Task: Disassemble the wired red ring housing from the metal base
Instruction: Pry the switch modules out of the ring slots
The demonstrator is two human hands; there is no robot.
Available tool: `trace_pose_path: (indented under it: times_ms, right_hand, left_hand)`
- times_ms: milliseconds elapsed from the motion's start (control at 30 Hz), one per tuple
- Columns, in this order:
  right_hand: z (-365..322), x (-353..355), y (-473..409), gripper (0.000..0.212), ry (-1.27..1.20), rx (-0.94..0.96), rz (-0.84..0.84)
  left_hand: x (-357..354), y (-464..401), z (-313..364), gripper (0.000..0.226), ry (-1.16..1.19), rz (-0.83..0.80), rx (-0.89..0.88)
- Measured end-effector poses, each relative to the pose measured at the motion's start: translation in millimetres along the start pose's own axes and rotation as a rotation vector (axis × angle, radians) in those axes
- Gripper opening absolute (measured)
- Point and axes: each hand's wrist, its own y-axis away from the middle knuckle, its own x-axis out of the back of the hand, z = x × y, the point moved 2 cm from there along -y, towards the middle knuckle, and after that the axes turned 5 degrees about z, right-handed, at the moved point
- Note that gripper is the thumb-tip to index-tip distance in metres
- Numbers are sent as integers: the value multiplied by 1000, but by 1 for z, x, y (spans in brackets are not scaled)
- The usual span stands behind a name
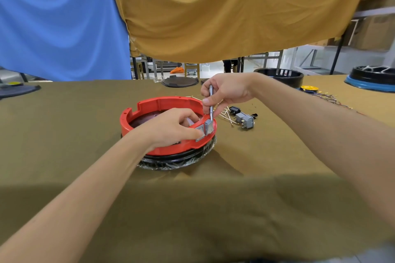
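Two cloths, blue (62, 21) and mustard (224, 10), are hanging behind an olive-covered table (192, 209). At its middle the red ring housing (149, 109) is sitting on the metal base (181, 159). The left hand (171, 128) is pinching a grey switch (201, 132) in the ring's wall, while the right hand (226, 90) is gripping a slim metal tool (211, 104). Loose switches (244, 120) are lying just beside.

The ring housing (149, 111) is bright red, seated on a black base (177, 157) under clear, glinting plastic wrap. Two grey switches (205, 130) sit in its wall; the tool (211, 102) is silvery grey. The tablecloth (192, 209) is plain olive-brown. Behind hang a blue cloth (59, 21) and a mustard cloth (224, 10). The housing's floor looks dark maroon, perhaps.
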Motion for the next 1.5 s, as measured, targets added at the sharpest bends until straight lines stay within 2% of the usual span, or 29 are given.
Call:
trace_pose_path:
  times_ms: [167,300,667,833,967,1100,1233,1500]
  right_hand:
    - [-6,-5,18,26,120,245,165]
    - [-14,-10,19,28,208,276,159]
    - [-32,-5,-17,31,238,-12,-109]
    - [-27,-4,-25,30,147,-137,-130]
    - [-27,-8,-22,28,146,-143,-114]
    - [-36,-13,0,27,278,95,-4]
    - [-21,-23,32,31,227,337,251]
    - [8,-22,53,30,82,394,435]
  left_hand:
    - [-1,0,-2,23,-14,21,5]
    - [-1,-2,-3,24,-22,19,-14]
    - [0,-3,-3,27,-17,12,-23]
    - [0,-4,-4,26,-14,10,-22]
    - [-1,-3,-6,27,-4,9,-11]
    - [-1,-2,-6,27,-2,13,-5]
    - [-2,-1,-7,24,3,24,-2]
    - [0,2,-5,20,-21,5,-2]
